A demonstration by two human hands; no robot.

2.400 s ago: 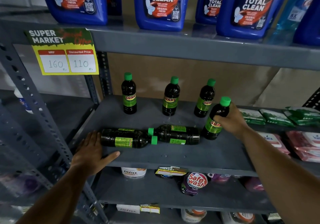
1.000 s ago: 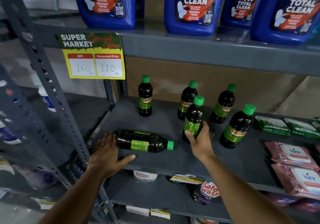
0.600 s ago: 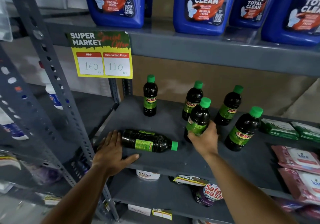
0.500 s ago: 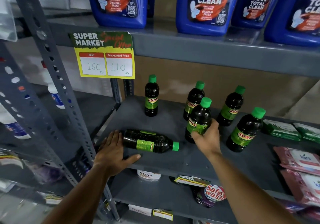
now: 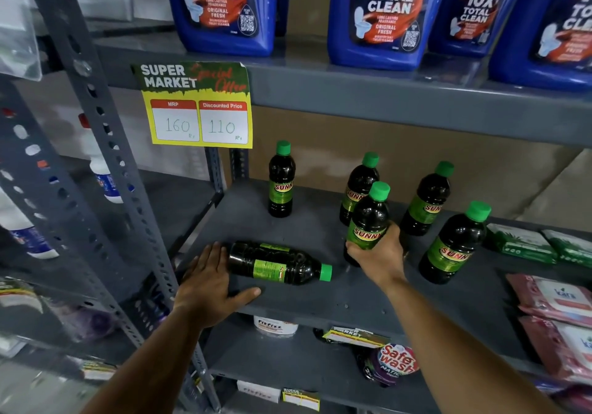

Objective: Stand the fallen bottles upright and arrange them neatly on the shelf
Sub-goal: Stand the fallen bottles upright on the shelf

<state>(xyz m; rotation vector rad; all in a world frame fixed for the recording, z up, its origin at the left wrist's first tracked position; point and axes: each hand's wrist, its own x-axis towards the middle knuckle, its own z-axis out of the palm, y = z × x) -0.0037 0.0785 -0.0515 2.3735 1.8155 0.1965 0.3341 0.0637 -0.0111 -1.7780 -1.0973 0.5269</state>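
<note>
At the centre of the frame the right hand (image 5: pixel 379 255) had its fingers wrapped round the lower body of an upright bottle (image 5: pixel 368 221), seemingly settling it into line ahead of the back row, while the left hand (image 5: pixel 208 282) lay flat with fingers spread at the base of the one fallen bottle (image 5: pixel 277 264), lower centre. That bottle lay near the front lip of the shelf (image 5: pixel 320 311), cap pointing right. Raising it next probably called for a grip round its body, and the open room left of centre looked ample.

blue cleaner jugs (image 5: pixel 374 16) above yellow price tag (image 5: pixel 197 106); pink wipe packs (image 5: pixel 554 298) well right of the tag, lower.
</note>
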